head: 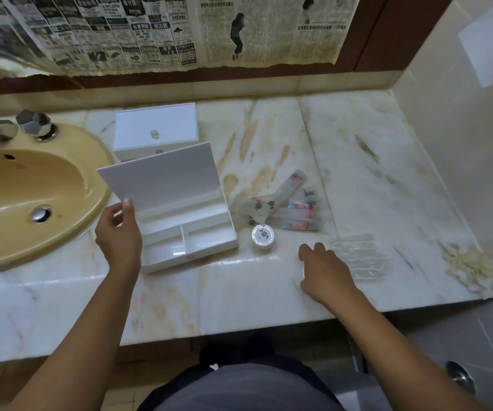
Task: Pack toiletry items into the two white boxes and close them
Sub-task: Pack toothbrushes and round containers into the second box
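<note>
Left hand (119,232) at 9 o'clock, thumb and fingers pinching raised lid (162,176) of near white box (192,232); compartments exposed. Second white box (155,129) at 11 o'clock, lid down. Right hand (324,269) at 4 o'clock, fingers loosely curled, holding nothing, over marble counter (372,161). Round tin (263,237) and bagged toiletries (295,209) between box and right hand.

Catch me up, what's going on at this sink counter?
A person is packing toiletries. The left hand holds up the lid of the near white box, whose compartments look empty. The far white box behind it is closed. The right hand reaches over the marble counter, holding nothing, near a clear packet. A round container and bagged items wait unpacked.
</note>
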